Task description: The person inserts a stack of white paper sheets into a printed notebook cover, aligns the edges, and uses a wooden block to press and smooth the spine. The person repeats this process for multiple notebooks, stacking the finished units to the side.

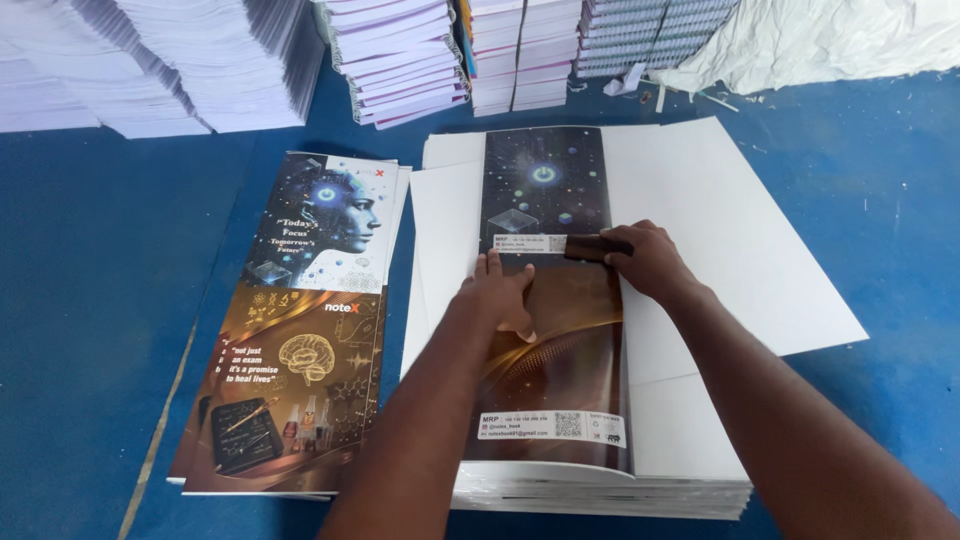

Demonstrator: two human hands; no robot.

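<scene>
- The left hand (497, 292) lies flat, fingers spread and holding nothing, on the printed cover (548, 300) atop the near stack (600, 490); it seems to pin the sheet so it cannot slide
- The right hand (648, 262) has its grip closed on a small dark block (597, 247), pressed against the cover's right edge, likely to rub down or crease the sheet along that line
- The cover is a long dark strip (starry above, brown and gold below) lying lengthwise up the middle of the stack, at the near edge of the blue worktop (90, 300)
- Loose white sheets (720, 230) fan out under the cover toward the right edge, angled rather than squared, as if pushed aside
- To the left, a second pile (295, 330) of covered books lies face up, edges roughly aligned, within the left arm's reach
- Count: two hands, one block, one cover under the hands, two piles at the near side
- Along the far edge I count about five stacks (400, 60) of bound books and white paper, standing close together, with a crumpled white sack (830, 40) at the far right corner
</scene>
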